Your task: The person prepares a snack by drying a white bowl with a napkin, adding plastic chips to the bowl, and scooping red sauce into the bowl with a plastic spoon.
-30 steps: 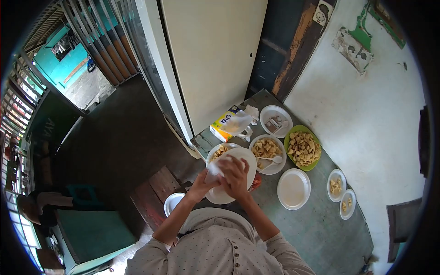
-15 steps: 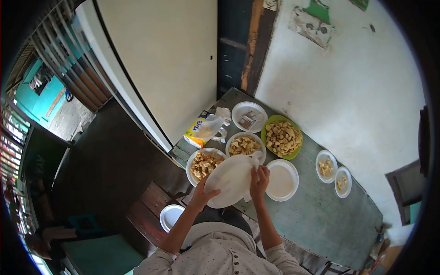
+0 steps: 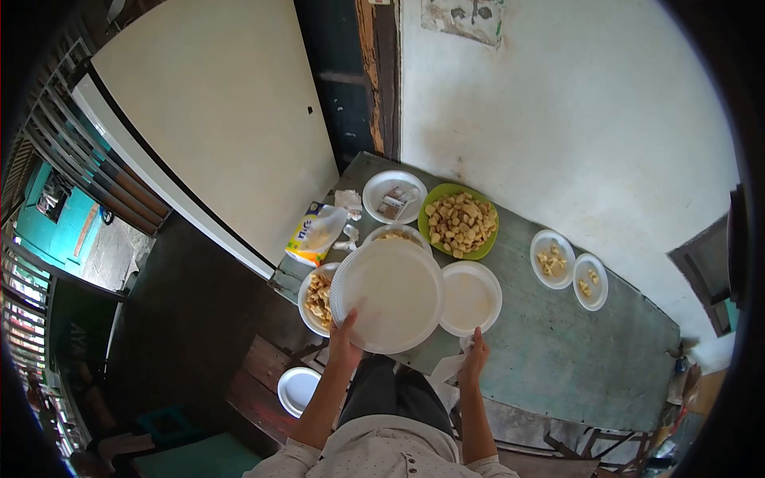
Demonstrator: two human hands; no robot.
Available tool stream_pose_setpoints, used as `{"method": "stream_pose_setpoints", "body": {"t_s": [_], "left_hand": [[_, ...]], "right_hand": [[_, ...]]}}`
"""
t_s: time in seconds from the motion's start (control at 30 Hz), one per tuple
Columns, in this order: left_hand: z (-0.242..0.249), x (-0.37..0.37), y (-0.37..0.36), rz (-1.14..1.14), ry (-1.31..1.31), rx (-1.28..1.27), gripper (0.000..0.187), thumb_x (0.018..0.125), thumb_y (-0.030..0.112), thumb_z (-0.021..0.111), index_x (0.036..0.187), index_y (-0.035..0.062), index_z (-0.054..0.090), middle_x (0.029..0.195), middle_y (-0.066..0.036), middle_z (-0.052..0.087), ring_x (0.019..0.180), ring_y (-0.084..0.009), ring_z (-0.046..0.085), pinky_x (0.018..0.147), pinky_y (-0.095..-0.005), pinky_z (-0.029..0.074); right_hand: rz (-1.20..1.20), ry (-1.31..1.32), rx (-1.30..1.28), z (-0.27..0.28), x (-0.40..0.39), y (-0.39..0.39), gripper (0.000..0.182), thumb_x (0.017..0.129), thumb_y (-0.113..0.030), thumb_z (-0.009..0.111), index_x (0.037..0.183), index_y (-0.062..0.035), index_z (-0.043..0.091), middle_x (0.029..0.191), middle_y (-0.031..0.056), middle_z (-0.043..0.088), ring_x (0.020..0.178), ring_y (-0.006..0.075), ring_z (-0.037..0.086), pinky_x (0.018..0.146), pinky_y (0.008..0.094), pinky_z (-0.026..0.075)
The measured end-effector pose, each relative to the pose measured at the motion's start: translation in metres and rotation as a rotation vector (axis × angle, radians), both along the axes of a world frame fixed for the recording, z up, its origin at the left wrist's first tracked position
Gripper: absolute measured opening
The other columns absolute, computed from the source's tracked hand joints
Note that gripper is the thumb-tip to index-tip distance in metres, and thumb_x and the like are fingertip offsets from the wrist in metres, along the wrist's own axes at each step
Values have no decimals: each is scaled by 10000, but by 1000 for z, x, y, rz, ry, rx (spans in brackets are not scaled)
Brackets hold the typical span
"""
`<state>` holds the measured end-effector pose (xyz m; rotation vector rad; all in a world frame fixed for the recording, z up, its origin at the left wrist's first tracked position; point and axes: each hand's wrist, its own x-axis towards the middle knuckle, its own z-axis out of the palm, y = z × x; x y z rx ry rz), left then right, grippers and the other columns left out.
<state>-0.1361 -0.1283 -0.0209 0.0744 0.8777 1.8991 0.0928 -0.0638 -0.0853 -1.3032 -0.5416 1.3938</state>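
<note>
Because the broad white plate (image 3: 394,299) is pinched at its near-left rim by the left hand (image 3: 344,349), its wide side stays unobstructed. Plate raised above the surface's near edge, toward the left end. Right hand (image 3: 475,362) closed on a white tissue (image 3: 448,368), apart from the plate, perhaps to keep both usable. Shallow plate (image 3: 470,299) just beyond. Green plate (image 3: 484,252) of cubed food near the wall-side edge; small plate (image 3: 601,299) farther right along it. Tissue pack (image 3: 313,231) by the left edge. Widest room for moving: the surface (image 3: 558,358) toward its right end.
</note>
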Motion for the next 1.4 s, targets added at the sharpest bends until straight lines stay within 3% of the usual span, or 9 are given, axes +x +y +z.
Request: {"method": "stream_pose_setpoints", "body": {"t_s": [0.23, 0.5, 0.83, 1.03, 1.1, 1.13, 1.2, 1.33, 1.4], "left_hand": [[-20, 24, -22, 30, 54, 1, 446, 776, 63, 612, 1180, 38, 422, 1108, -86, 521, 1003, -217, 528, 865, -386, 449], [-26, 34, -48, 18, -26, 47, 402, 789, 82, 606, 1156, 33, 450, 1103, -87, 536, 1000, -203, 533, 867, -369, 444], [-30, 25, -52, -72, -78, 19, 499, 787, 154, 631, 1211, 22, 405, 1126, -88, 521, 1009, -188, 522, 873, -343, 423], [-4, 2, -38, -384, 306, -197, 585, 719, 105, 690, 1216, -4, 401, 1079, -92, 538, 956, -176, 541, 804, -309, 466], [-9, 3, -39, -330, 315, -170, 570, 719, 104, 690, 1206, -4, 413, 1059, -92, 551, 939, -170, 548, 800, -305, 468], [-11, 3, -39, -279, 324, -143, 556, 718, 102, 690, 1196, -4, 426, 1038, -91, 563, 923, -164, 556, 795, -302, 470], [-13, 3, -41, -216, 398, -181, 533, 720, 108, 689, 1179, -5, 444, 1017, -93, 574, 894, -161, 566, 774, -297, 478], [-13, 0, -45, -80, 713, -331, 464, 728, 120, 682, 1132, -9, 492, 965, -101, 598, 814, -157, 590, 705, -284, 496], [-10, -4, -46, -74, 741, -326, 455, 732, 130, 680, 1121, -20, 497, 956, -114, 600, 799, -159, 593, 685, -287, 497]], "right_hand": [[97, -191, -16, 5, 21, -8, 231, 818, -270, 562, 711, -65, 552, 616, -21, 497, 538, 56, 447, 450, 210, 324], [396, 198, -98, 14, -12, -14, 474, 896, -389, 406, 1110, 23, 498, 1027, 79, 553, 929, 158, 514, 823, 287, 386], [536, -67, 81, 5, -13, 0, 294, 904, -278, 450, 1026, -27, 541, 903, 17, 580, 797, 90, 515, 721, 228, 402], [786, -442, 235, -10, 11, 15, 270, 894, -238, 462, 928, 13, 554, 831, 41, 584, 759, 120, 518, 708, 246, 400], [845, -1028, 356, -3, 13, 17, 256, 868, -215, 498, 883, 38, 534, 753, 81, 556, 722, 162, 504, 695, 251, 388], [847, -1027, 361, 2, 11, 18, 256, 868, -215, 498, 883, 38, 534, 753, 81, 556, 722, 162, 504, 695, 251, 388], [715, -1004, 412, 8, 5, 21, 240, 826, -163, 525, 746, 54, 461, 734, 185, 454, 679, 332, 451, 640, 353, 375], [696, -803, 492, 21, -19, 33, 200, 835, -146, 513, 815, 53, 496, 792, 157, 462, 719, 281, 466, 647, 332, 379], [572, -424, 550, 44, -55, 34, 175, 842, -123, 500, 896, 42, 526, 835, 124, 468, 766, 230, 480, 680, 315, 384]]}}
